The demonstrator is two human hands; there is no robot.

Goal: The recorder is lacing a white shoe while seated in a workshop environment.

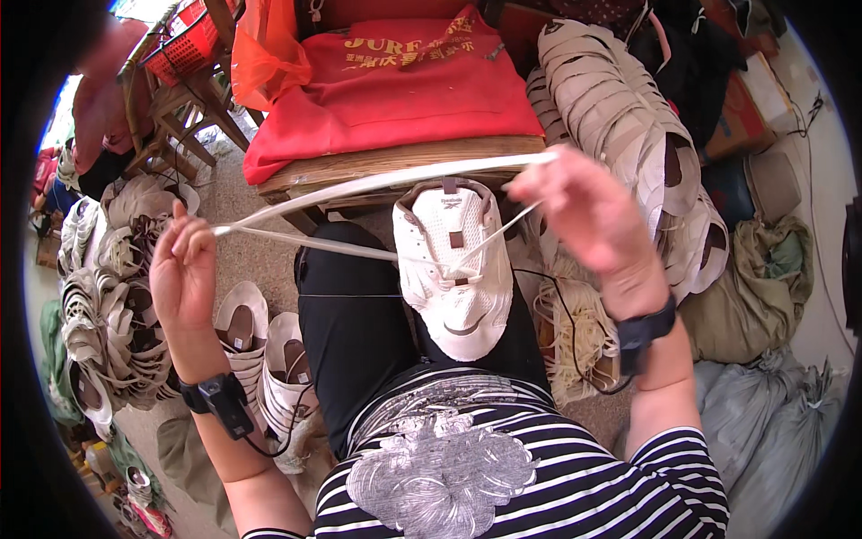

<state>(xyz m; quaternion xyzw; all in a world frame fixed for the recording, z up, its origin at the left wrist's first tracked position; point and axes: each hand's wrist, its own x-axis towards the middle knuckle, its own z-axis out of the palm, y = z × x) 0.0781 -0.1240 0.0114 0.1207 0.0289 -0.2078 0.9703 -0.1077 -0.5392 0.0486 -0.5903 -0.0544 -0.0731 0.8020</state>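
Note:
A white shoe upper [440,307] with a brown tongue tab and a brown patch lies across my thighs, its toe toward my body. A long white shoelace [377,183] runs through its lower eyelets and is drawn out wide to both sides above it. My left hand [183,268] is raised at the left, its fingers closed on the lace. On the other side, my right hand [588,214] holds the lace up near its fingertips; this hand is slightly blurred. Both hands are apart from the upper itself.
Ahead stands a wooden bench [404,167] under a red cloth [386,94]. Stacked uppers [620,117] lean at the right, above a bundle of pale laces [575,337]. More uppers [108,314] pile up at the left. Another person [103,108] sits at the far left.

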